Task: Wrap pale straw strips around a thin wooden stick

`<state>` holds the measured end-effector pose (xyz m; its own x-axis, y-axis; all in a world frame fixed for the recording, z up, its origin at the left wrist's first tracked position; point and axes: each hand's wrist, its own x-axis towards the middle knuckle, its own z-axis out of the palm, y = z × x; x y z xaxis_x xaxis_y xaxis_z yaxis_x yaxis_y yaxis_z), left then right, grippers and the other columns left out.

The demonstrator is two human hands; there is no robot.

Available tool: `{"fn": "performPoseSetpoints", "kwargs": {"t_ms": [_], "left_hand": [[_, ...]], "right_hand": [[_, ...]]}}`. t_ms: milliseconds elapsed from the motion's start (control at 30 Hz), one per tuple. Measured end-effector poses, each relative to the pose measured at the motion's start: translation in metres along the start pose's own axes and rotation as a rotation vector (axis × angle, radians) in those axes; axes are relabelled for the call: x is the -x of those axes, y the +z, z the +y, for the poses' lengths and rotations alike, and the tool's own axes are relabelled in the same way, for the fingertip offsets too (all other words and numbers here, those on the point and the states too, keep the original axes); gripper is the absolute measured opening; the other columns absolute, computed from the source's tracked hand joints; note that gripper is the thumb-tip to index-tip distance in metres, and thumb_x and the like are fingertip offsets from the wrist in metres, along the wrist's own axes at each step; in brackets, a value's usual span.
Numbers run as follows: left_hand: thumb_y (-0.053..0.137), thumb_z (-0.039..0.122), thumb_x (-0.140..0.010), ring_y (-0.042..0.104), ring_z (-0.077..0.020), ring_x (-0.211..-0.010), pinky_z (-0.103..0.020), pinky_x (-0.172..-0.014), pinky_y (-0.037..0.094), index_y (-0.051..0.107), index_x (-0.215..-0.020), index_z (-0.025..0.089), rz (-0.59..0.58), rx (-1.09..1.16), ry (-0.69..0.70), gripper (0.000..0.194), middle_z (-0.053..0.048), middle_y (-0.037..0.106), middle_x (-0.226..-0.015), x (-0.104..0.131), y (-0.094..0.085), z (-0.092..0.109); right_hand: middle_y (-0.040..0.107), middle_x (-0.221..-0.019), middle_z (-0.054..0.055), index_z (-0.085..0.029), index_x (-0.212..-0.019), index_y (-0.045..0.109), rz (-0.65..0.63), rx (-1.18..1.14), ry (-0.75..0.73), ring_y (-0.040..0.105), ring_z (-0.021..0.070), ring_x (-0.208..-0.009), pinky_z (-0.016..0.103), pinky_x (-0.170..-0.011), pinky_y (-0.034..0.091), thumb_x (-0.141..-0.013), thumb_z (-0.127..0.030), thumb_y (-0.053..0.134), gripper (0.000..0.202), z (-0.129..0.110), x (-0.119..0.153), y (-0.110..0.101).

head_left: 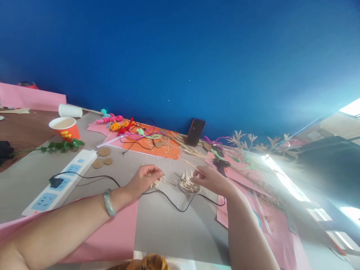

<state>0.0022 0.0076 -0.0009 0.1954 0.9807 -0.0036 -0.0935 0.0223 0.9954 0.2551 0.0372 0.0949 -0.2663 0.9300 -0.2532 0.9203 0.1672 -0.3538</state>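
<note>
My left hand (147, 178) has its fingers curled together over a small heap of pale sticks (157, 182) on the grey table; what lies between the fingertips is hidden. To its right, my right hand (206, 178) holds a thin stick (192, 165) that points up and left. The fingertips of that hand are at the right edge of a round bundle of short pale strips (188, 182). A black cord (180, 210) runs on the table in front of both hands.
A white power strip (62, 180), a red paper cup (66, 129), leaves (63, 145) and wooden discs (104, 151) lie left. Behind are orange paper (171, 150), pipe-cleaner figures (112, 119) and a phone (196, 132). A glue gun (221, 163) and pink paper (270, 213) are at right.
</note>
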Motion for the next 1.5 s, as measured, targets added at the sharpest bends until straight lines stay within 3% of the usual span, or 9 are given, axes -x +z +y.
{"fn": "performPoseSetpoints", "kwargs": {"t_ms": [133, 233, 500, 733, 867, 1000, 1133, 1233, 1500], "left_hand": [[0.066, 0.042, -0.076, 0.05, -0.0103, -0.058, -0.023, -0.058, 0.038, 0.066, -0.072, 0.014, 0.019, 0.03, -0.014, 0.028, 0.0, 0.058, -0.062, 0.001, 0.001, -0.001], [0.066, 0.042, -0.075, 0.05, -0.0105, -0.057, -0.023, -0.057, 0.039, 0.065, -0.071, 0.014, 0.04, 0.03, -0.026, 0.029, 0.0, 0.057, -0.06, 0.0, 0.001, -0.001], [0.061, 0.04, -0.078, 0.048, -0.0097, -0.054, -0.022, -0.054, 0.039, 0.064, -0.072, 0.014, 0.063, -0.084, 0.029, 0.027, 0.001, 0.055, -0.06, 0.004, 0.0, 0.01], [0.061, 0.04, -0.078, 0.047, -0.0095, -0.052, -0.021, -0.052, 0.038, 0.065, -0.07, 0.015, 0.101, -0.165, 0.099, 0.026, 0.001, 0.058, -0.061, 0.006, 0.001, 0.009], [0.061, 0.041, -0.078, 0.05, -0.0108, -0.055, -0.022, -0.054, 0.039, 0.066, -0.072, 0.015, 0.12, -0.191, 0.1, 0.027, 0.0, 0.06, -0.064, 0.004, 0.0, 0.005], [0.064, 0.04, -0.077, 0.055, -0.0141, -0.066, -0.023, -0.062, 0.042, 0.069, -0.076, 0.015, 0.135, -0.203, 0.114, 0.026, -0.003, 0.065, -0.071, 0.002, -0.001, 0.001], [0.066, 0.039, -0.076, 0.058, -0.0158, -0.07, -0.024, -0.063, 0.043, 0.071, -0.084, 0.016, 0.07, -0.188, 0.116, 0.025, -0.005, 0.068, -0.079, 0.003, 0.001, 0.003], [0.066, 0.033, -0.076, 0.058, -0.0166, -0.074, -0.026, -0.07, 0.043, 0.07, -0.074, 0.016, 0.024, -0.247, 0.175, 0.018, -0.004, 0.067, -0.075, 0.005, 0.002, 0.008], [0.066, 0.032, -0.076, 0.058, -0.0157, -0.072, -0.025, -0.069, 0.042, 0.068, -0.075, 0.016, -0.036, -0.183, 0.117, 0.016, -0.003, 0.067, -0.073, 0.005, 0.002, 0.006]], "right_hand": [[0.058, -0.062, 0.001, -0.017, -0.084, 0.065, 0.076, 0.057, 0.013, 0.051, 0.0156, -0.055, 0.027, -0.052, 0.031, -0.073, -0.034, 0.061, 0.02, -0.002, 0.007, -0.005], [0.059, -0.059, 0.001, -0.018, -0.084, 0.067, 0.101, 0.055, -0.047, 0.052, 0.015, -0.055, 0.026, -0.052, 0.03, -0.075, -0.03, 0.059, 0.017, -0.011, 0.007, 0.003], [0.069, -0.074, 0.008, -0.02, -0.08, 0.068, -0.045, 0.221, -0.083, 0.06, 0.0188, -0.066, 0.026, -0.055, 0.03, -0.082, -0.021, 0.056, 0.012, -0.049, -0.006, 0.058], [0.068, -0.076, 0.012, -0.018, -0.078, 0.064, -0.058, 0.315, -0.049, 0.062, 0.0227, -0.069, 0.028, -0.058, 0.03, -0.087, -0.02, 0.048, 0.019, -0.054, -0.007, 0.064], [0.063, -0.067, 0.007, -0.017, -0.072, 0.059, -0.01, 0.181, -0.066, 0.053, 0.0155, -0.058, 0.025, -0.054, 0.028, -0.084, -0.02, 0.049, 0.017, -0.053, -0.005, 0.054], [0.058, -0.06, 0.001, -0.018, -0.068, 0.057, 0.055, -0.095, -0.153, 0.046, 0.0126, -0.054, 0.024, -0.054, 0.03, -0.078, -0.016, 0.048, 0.013, -0.052, 0.0, 0.045], [0.059, -0.062, -0.001, -0.019, -0.07, 0.062, -0.033, -0.308, -0.203, 0.047, 0.0121, -0.055, 0.023, -0.054, 0.033, -0.073, -0.016, 0.048, 0.014, -0.055, 0.007, 0.046], [0.057, -0.059, -0.001, -0.019, -0.069, 0.063, -0.049, -0.363, -0.2, 0.044, 0.0116, -0.053, 0.023, -0.052, 0.032, -0.072, -0.017, 0.05, 0.013, -0.057, 0.008, 0.049], [0.041, -0.051, -0.004, -0.018, -0.071, 0.062, 0.116, -0.546, -0.164, 0.032, 0.0099, -0.048, 0.024, -0.046, 0.025, -0.077, -0.029, 0.055, 0.014, -0.055, 0.007, 0.047]]}}
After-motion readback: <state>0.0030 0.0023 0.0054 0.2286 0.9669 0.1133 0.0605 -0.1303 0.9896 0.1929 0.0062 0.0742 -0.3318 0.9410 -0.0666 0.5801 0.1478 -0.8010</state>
